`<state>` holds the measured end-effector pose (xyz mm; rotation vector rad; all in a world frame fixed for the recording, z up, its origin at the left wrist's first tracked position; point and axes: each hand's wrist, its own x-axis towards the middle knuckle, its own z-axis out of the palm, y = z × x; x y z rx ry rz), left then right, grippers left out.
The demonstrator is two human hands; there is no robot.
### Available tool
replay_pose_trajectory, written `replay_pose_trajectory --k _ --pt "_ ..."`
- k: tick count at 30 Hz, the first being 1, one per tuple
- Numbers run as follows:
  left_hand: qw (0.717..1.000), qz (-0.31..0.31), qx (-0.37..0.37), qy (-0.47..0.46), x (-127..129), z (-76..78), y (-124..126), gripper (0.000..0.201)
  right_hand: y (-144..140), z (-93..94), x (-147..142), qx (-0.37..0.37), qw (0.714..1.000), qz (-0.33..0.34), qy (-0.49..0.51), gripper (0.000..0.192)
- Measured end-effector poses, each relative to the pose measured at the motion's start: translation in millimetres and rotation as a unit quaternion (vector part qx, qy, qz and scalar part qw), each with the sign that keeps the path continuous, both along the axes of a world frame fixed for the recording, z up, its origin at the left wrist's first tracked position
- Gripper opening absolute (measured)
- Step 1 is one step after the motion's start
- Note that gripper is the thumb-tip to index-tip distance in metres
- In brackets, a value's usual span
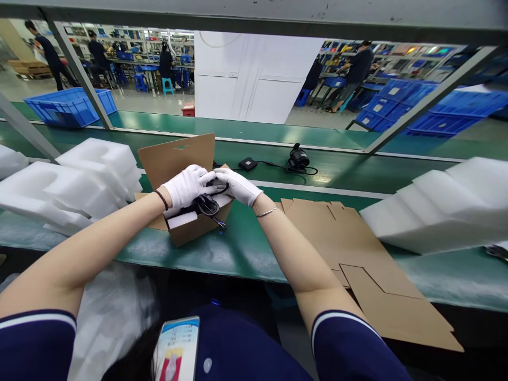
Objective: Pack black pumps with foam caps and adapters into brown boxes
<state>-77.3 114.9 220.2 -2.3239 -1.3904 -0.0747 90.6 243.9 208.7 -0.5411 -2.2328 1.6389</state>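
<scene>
Over the open carton (186, 227), both gloved hands' fingers (200, 177) clamp the black cable bundle (206, 203).

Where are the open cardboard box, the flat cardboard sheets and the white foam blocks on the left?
open cardboard box (177, 153): head view, on its raised back flap.
flat cardboard sheets (341, 238): head view, middle of the top sheet.
white foam blocks (59, 188): head view, upper face of the left stack.

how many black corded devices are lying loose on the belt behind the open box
2. A flat black adapter lies just behind the open box, and a rounder black device sits to its right, joined by a cable. Another black corded item is under both gloved hands in the box.
</scene>
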Motion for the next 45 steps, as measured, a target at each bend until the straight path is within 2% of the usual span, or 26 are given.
replay_pose_trajectory --k 4,7,8,11,12,14,16,17,19,21,22,23,25,27,29,31,33,35,37,38,40,43,45 --pt "0.996 0.056 -0.037 0.056 1.0 6.0 -2.7 0.012 -2.4 6.3 1.5 0.096 0.994 -0.020 -0.041 0.028" --pt "0.987 0.142 -0.070 0.020 -0.9 2.1 -11.2 0.010 -6.9 10.7 5.5 0.098 0.993 0.009 -0.066 0.038" --pt "0.983 0.165 -0.074 0.004 -1.8 -0.3 -13.6 0.010 -8.6 11.3 5.9 0.119 0.990 0.026 -0.071 0.040" --pt "0.978 0.201 -0.030 -0.050 -3.3 -7.1 -16.5 0.013 -14.7 8.7 0.2 0.252 0.958 0.075 -0.116 0.037" --pt "0.977 0.201 0.001 -0.075 -3.4 -8.5 -16.0 0.017 -17.3 6.6 -3.6 0.299 0.941 0.080 -0.138 0.034" --pt "0.981 0.157 0.031 -0.112 -3.7 -9.7 -13.7 0.025 -23.6 2.2 -11.4 0.367 0.914 0.068 -0.162 0.028" --pt "0.987 0.088 -0.016 -0.131 -5.4 -10.0 -10.7 0.035 -31.1 0.3 -14.2 0.392 0.906 0.048 -0.153 0.024" --pt "0.987 0.065 -0.051 -0.135 -7.0 -10.5 -9.2 0.039 -35.3 1.0 -12.3 0.391 0.908 0.037 -0.146 0.024" --pt "0.983 0.063 -0.090 -0.145 -10.8 -13.2 -6.8 0.036 -45.2 5.6 -0.8 0.372 0.917 -0.010 -0.145 0.023" --pt "0.982 0.083 -0.079 -0.152 -14.4 -18.1 -5.0 0.019 -57.0 12.2 17.5 0.346 0.919 -0.075 -0.174 0.028" --pt "0.981 0.089 -0.065 -0.158 -15.8 -20.9 -4.4 0.011 -63.1 15.4 26.8 0.327 0.921 -0.082 -0.195 0.033" --pt "0.980 0.093 -0.050 -0.169 -16.7 -23.5 -4.0 0.006 -68.9 18.0 35.0 0.305 0.925 -0.064 -0.216 0.039" --pt "0.975 0.101 -0.018 -0.197 -17.8 -27.6 -3.8 0.005 -77.9 21.5 44.7 0.250 0.937 0.026 -0.243 0.047" --pt "0.970 0.107 0.004 -0.219 -18.2 -29.9 -4.2 0.006 -81.6 23.9 44.6 0.189 0.945 0.104 -0.247 0.048" --pt "0.967 0.112 0.012 -0.229 -18.2 -30.9 -5.1 0.006 -79.5 27.6 37.9 0.191 0.939 0.125 -0.258 0.042" --pt "0.962 0.124 0.013 -0.243 -17.7 -30.9 -6.2 0.011 -73.3 33.7 29.4 0.268 0.913 0.116 -0.286 0.030" --pt "0.953 0.141 0.015 -0.268 -16.4 -30.1 -7.3 0.016 -64.9 40.1 22.2 0.375 0.871 0.095 -0.302 0.018" --pt "0.942 0.153 0.018 -0.298 -14.4 -28.6 -8.2 0.018 -55.9 42.9 16.5 0.462 0.835 0.059 -0.293 0.022" --pt "0.934 0.158 0.021 -0.320 -12.6 -26.9 -8.7 0.021 -47.4 39.1 11.4 0.506 0.821 0.028 -0.263 0.027" --pt "0.931 0.163 0.022 -0.326 -12.1 -26.2 -8.8 0.022 -43.6 34.5 8.7 0.508 0.826 0.019 -0.242 0.028" --pt "0.922 0.190 0.026 -0.337 -12.4 -25.8 -8.3 0.023 -37.5 21.6 2.9 0.480 0.857 0.008 -0.187 0.025" --pt "0.903 0.233 0.033 -0.358 -15.9 -27.7 -6.8 0.021 -31.8 1.3 -6.8 0.399 0.912 -0.016 -0.098 0.022" --pt "0.897 0.227 0.037 -0.377 -19.0 -29.8 -5.9 0.020 -29.0 -6.6 -14.2 0.342 0.937 -0.013 -0.072 0.022"
